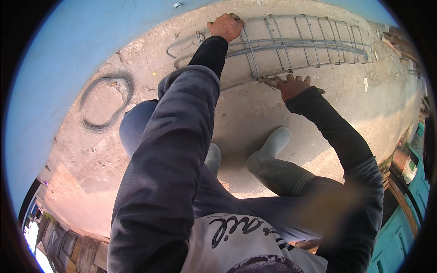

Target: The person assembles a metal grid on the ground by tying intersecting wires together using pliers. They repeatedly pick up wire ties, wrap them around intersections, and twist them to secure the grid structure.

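Left hand is clamped over the top bar of the long grey steel rebar cage, fingers curled right round it near a stirrup; that's the steadying hand and it looks solid. Right hand is down at the near lower bar, closed around a thin dark metal tying tool whose tip sits right at the crossing of bar and stirrup; can't make out the wire itself, too small.

The cage lies on its side across the rough concrete ground, just ahead of the grey rubber boots; it runs off to the right with its rectangular stirrups evenly spaced.

My take on doing this bit well: keep the left hand pressing the frame down so the joint doesn't roll while twisting; work the tool close to the crossing and stop once it's snug, since over-twisting thin wire would probably snap it; wrist turns, not arm swings.

A coil of dark wire lies well apart on the left, near the blue wall.
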Action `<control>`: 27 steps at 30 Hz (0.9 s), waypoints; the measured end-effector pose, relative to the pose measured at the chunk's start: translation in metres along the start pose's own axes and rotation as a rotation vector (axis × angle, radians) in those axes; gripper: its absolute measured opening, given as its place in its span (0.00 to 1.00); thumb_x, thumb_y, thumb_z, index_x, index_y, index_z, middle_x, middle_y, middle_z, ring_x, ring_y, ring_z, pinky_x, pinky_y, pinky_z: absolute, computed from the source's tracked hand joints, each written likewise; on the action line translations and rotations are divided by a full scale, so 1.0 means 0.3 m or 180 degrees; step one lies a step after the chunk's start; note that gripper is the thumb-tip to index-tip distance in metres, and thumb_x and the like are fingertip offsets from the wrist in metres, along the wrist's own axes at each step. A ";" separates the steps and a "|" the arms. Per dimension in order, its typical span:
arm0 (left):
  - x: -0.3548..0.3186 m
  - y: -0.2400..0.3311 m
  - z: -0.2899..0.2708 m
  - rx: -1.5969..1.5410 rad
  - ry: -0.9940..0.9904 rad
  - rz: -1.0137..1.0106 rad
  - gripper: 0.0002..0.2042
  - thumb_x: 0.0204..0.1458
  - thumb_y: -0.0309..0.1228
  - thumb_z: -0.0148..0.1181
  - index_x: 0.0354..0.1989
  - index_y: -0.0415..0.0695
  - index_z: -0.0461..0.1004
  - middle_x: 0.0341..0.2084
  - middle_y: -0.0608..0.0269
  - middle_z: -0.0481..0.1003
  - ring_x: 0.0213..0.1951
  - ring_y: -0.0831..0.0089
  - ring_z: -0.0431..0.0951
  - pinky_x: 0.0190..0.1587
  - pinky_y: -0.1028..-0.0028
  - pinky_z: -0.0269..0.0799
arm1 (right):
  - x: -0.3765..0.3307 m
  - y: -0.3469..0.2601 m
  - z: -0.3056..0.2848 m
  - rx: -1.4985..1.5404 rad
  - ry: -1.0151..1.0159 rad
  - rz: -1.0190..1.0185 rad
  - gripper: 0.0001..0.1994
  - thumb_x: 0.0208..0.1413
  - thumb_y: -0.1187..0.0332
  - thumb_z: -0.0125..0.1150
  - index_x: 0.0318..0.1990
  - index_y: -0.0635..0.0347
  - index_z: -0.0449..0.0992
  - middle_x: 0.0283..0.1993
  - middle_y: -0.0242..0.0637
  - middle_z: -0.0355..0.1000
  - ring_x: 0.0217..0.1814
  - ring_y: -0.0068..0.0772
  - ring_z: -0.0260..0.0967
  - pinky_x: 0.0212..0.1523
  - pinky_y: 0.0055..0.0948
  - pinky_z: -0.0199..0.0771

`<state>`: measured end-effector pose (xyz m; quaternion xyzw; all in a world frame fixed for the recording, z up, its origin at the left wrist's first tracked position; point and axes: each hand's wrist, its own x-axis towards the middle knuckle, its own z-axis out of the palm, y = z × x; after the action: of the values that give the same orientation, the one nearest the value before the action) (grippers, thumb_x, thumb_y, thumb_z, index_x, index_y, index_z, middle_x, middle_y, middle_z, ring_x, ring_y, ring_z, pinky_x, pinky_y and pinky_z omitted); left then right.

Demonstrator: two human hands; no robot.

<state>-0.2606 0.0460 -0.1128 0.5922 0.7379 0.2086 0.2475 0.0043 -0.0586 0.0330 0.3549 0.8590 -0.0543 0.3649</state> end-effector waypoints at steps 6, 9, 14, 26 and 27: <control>0.004 -0.019 0.010 0.0004 0.0021 -0.0065 0.18 0.57 0.51 0.55 0.47 0.57 0.82 0.42 0.56 0.81 0.46 0.54 0.79 0.59 0.41 0.55 | -0.018 -0.104 -0.055 0.0120 -0.0326 0.0426 0.25 0.61 0.65 0.47 0.67 0.47 0.63 0.49 0.47 0.69 0.52 0.53 0.72 0.51 0.63 0.70; 0.012 -0.028 0.013 0.0022 -0.0015 -0.0050 0.18 0.57 0.52 0.55 0.47 0.56 0.82 0.42 0.54 0.81 0.46 0.53 0.79 0.59 0.41 0.55 | -0.030 -0.089 0.091 0.0116 0.0297 0.0448 0.25 0.59 0.65 0.49 0.66 0.48 0.64 0.46 0.43 0.69 0.47 0.49 0.72 0.43 0.58 0.73; 0.011 -0.007 0.010 -0.0198 -0.0118 -0.0076 0.20 0.57 0.53 0.55 0.47 0.56 0.82 0.43 0.54 0.81 0.48 0.52 0.78 0.61 0.39 0.54 | -0.040 -0.098 0.220 -0.0335 0.1160 0.0523 0.24 0.56 0.64 0.52 0.62 0.48 0.67 0.41 0.38 0.69 0.39 0.44 0.72 0.42 0.60 0.71; 0.035 -0.064 0.047 -0.0049 0.0038 -0.0023 0.20 0.56 0.55 0.55 0.48 0.60 0.82 0.45 0.60 0.80 0.52 0.54 0.77 0.62 0.36 0.54 | -0.045 -0.104 0.157 0.0235 0.0601 0.0404 0.29 0.55 0.69 0.52 0.67 0.54 0.61 0.46 0.46 0.69 0.48 0.53 0.71 0.61 0.76 0.52; 0.033 -0.053 0.046 -0.0093 -0.0008 -0.0009 0.20 0.56 0.56 0.55 0.48 0.59 0.82 0.45 0.60 0.80 0.51 0.54 0.77 0.62 0.37 0.54 | -0.046 -0.098 0.169 0.0244 0.0655 0.0414 0.30 0.54 0.69 0.53 0.67 0.54 0.60 0.47 0.47 0.69 0.49 0.53 0.71 0.61 0.75 0.52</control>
<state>-0.2660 0.0523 -0.1344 0.5877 0.7354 0.2183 0.2573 0.0218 -0.1062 0.0005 0.4274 0.8644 -0.0266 0.2637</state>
